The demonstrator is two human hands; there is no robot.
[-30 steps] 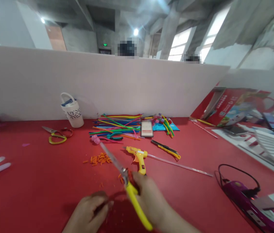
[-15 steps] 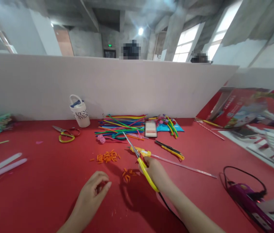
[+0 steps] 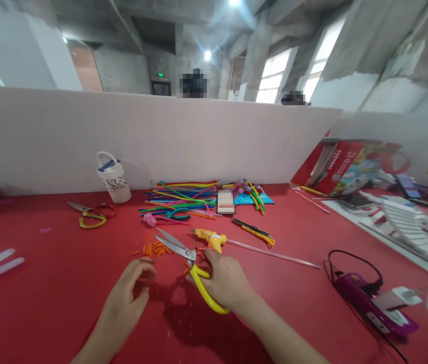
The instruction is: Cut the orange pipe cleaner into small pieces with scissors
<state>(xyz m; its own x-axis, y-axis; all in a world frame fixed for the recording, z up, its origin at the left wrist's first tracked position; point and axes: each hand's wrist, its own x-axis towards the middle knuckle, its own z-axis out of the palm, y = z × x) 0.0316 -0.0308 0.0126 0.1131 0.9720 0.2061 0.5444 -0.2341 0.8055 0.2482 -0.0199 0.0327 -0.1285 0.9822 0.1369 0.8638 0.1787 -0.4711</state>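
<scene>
My right hand (image 3: 226, 279) grips a pair of yellow-handled scissors (image 3: 207, 296) above the table. Their blades (image 3: 176, 245) are slightly parted and point up and to the left. My left hand (image 3: 126, 289) hovers to the left of the scissors, its fingers loosely curved and the thumb apart, with nothing visible in it. Just beyond the left hand lies a pile of short orange pieces (image 3: 153, 248), partly covered by the blades. The smaller group of orange pieces is mostly hidden behind my right hand and the scissors.
Behind the scissors lie a yellow glue gun (image 3: 210, 236) with a long clear stick and a utility knife (image 3: 254, 231). Coloured pipe cleaners (image 3: 183, 194) line the white partition (image 3: 199, 141). A second pair of scissors (image 3: 91, 218), a white cup (image 3: 115, 182) and a purple power strip (image 3: 369, 303) stand around.
My right hand has turned the scissors leftward, and the blades have opened a little. The whole scene has shifted left in view. My left hand stays loosely curved.
</scene>
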